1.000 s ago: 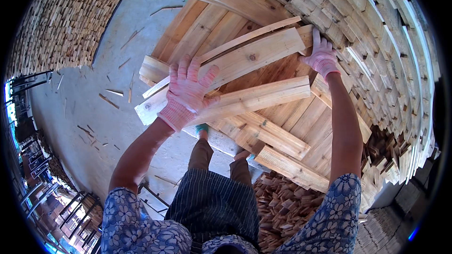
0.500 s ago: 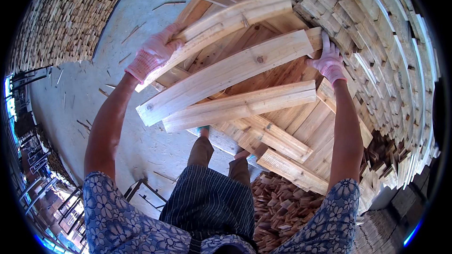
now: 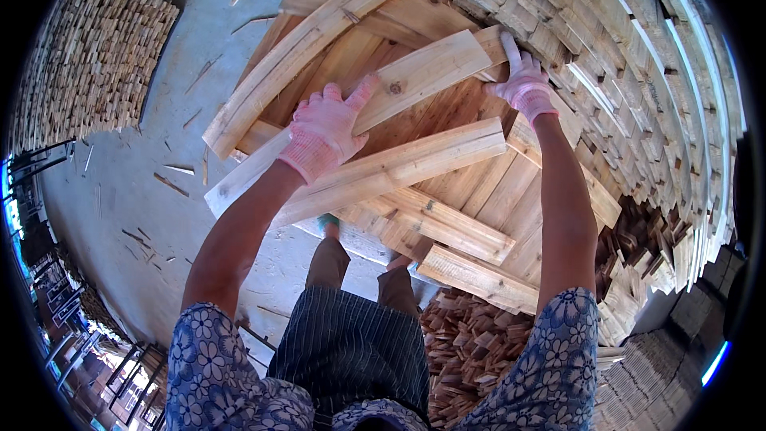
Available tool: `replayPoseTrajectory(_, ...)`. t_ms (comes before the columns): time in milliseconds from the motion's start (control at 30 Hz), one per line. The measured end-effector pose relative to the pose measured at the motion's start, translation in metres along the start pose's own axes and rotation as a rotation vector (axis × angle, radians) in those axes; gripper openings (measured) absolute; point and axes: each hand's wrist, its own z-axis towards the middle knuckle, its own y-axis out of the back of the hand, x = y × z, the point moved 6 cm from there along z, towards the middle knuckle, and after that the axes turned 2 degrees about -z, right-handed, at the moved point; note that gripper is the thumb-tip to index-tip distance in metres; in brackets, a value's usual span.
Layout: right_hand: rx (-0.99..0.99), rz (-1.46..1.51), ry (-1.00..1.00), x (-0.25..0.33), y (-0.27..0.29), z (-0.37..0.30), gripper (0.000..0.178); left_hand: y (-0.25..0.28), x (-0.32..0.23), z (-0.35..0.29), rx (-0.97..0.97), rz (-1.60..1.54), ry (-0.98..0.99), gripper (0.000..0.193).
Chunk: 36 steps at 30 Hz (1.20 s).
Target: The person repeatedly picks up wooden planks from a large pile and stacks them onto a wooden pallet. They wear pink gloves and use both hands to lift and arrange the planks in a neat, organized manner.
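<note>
Both my hands wear pink-and-white work gloves. My left hand (image 3: 329, 129) lies across the middle pale plank (image 3: 431, 72), its fingers curled over the far edge and the thumb by the near edge. My right hand (image 3: 525, 84) has its fingers apart, touching the end of a board (image 3: 490, 46) that lies mostly beneath the middle plank. Beyond my left hand, a long curved-looking plank (image 3: 295, 52) rests along the far left of the pile. Another loose plank (image 3: 399, 168) lies on the near side, partly behind my left wrist.
More boards (image 3: 471, 275) form a crisscrossed pile underneath. A tall stack of timber (image 3: 614, 72) rises close on the right. Further off stands another stack (image 3: 88, 64) at the left. Wood scraps (image 3: 171, 184) litter the grey floor, and short offcuts (image 3: 471, 343) are heaped near my legs.
My left hand has let go of the far plank, which now lies further left on the pile, and has moved right onto the middle plank. My right hand stays at the board's end.
</note>
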Motion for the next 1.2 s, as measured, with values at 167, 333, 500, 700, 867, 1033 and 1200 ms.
replayPoseTrajectory(167,-0.026,0.006,0.137,-0.007,-0.007,-0.001,0.124,0.011,0.013,-0.026,-0.026,0.043,0.032,0.092)
replayPoseTrajectory(333,-0.089,-0.028,0.198,0.003,-0.005,-0.003,0.122,-0.006,0.05,-0.017,-0.139,-0.037,0.105,0.092)
replayPoseTrajectory(500,-0.146,-0.083,0.227,-0.012,-0.02,-0.003,0.112,-0.016,0.043,-0.01,-0.171,0.046,0.132,0.09)
replayPoseTrajectory(700,-0.326,0.769,0.088,-0.021,0.012,-0.097,0.056,-0.021,0.05,-0.006,-0.235,0.122,0.142,0.091)
replayPoseTrajectory(867,-0.329,0.384,0.57,0.09,0.039,-0.272,0.082,-0.016,0.053,-0.008,-0.179,0.067,0.139,0.091)
replayPoseTrajectory(1033,-0.329,-0.001,0.771,0.176,-0.083,-0.26,0.062,-0.008,0.04,0.001,-0.159,0.007,0.084,0.09)
replayPoseTrajectory(1200,-0.373,-0.045,0.768,0.185,-0.042,-0.282,0.047,0.006,0.06,-0.016,-0.026,-0.247,0.117,0.09)
